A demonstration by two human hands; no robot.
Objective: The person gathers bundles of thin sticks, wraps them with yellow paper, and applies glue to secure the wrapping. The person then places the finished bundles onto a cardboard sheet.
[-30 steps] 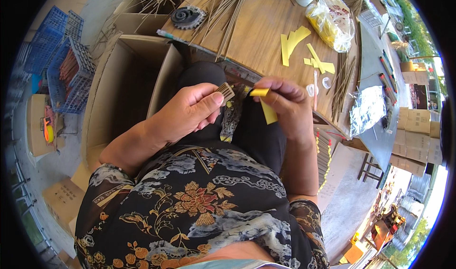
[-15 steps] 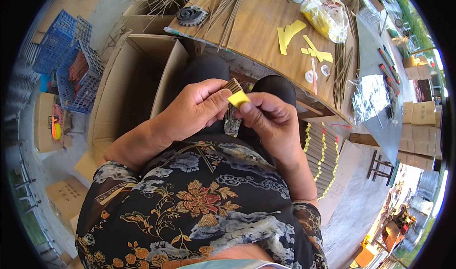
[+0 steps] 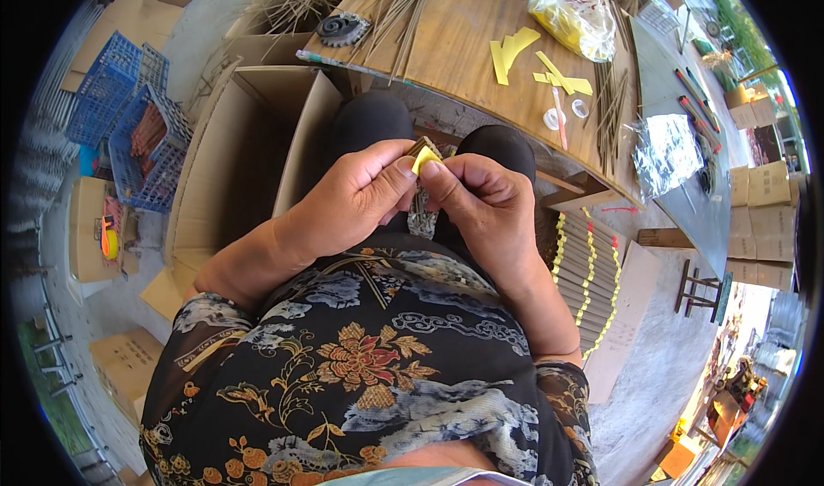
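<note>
Item: bundle of thin brown sticks (image 3: pixel 421 216), bound at its upper end with a yellow paper strip (image 3: pixel 425 159). Position: over the lap, in front of the wooden table (image 3: pixel 463 48), upper end pinched between both hands, lower end hanging free between the knees.

Left hand (image 3: pixel 352 199): fingers closed, thumb and forefinger pinching the yellow strip against the bundle top.

Right hand (image 3: pixel 485 203): fingers curled shut, thumb and forefinger pressing the strip from the other side, tips touching those of the left hand.

Handling, as judged: bundle light; single sticks stiff but brittle, liable to snap if bent; loose sticks may slide out until the band is tight. Strip thin, soft, easily torn or creased. Best hold is near the banded end, squeezing around the whole bundle rather than a few sticks.

Surroundings: loose sticks (image 3: pixel 412 6) and cut yellow strips (image 3: pixel 515 48) on the table; clear bag of yellow material (image 3: pixel 575 18); open cardboard box (image 3: pixel 257 143) to the left; blue plastic crates (image 3: pixel 129 126) beyond; banded bundles stacked in rows (image 3: pixel 588 271) at the right.
</note>
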